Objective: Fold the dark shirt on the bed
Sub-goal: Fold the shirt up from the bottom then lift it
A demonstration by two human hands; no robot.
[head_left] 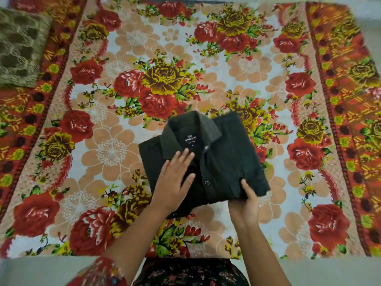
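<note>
**Dark shirt folded, both my hands on it**

Bed fills the view, covered by a floral sheet with red and yellow roses on a pale ground and orange-red borders down both sides. Brown patterned cushion sits at the far left corner, on the border.

Dark shirt lies near the middle of the bed, closer to my edge, already folded into a compact rectangle, slightly rotated. Collar faces up and away from me, button placket runs down the front.

My left hand rests flat on the shirt, fingers spread wide, palm down, just below the collar. My right hand pinches the near right edge of the shirt, thumb on top, fingers hidden underneath the fabric.

Neck label inside the collar reads ARROW. One button shows on the placket between my hands.
</note>
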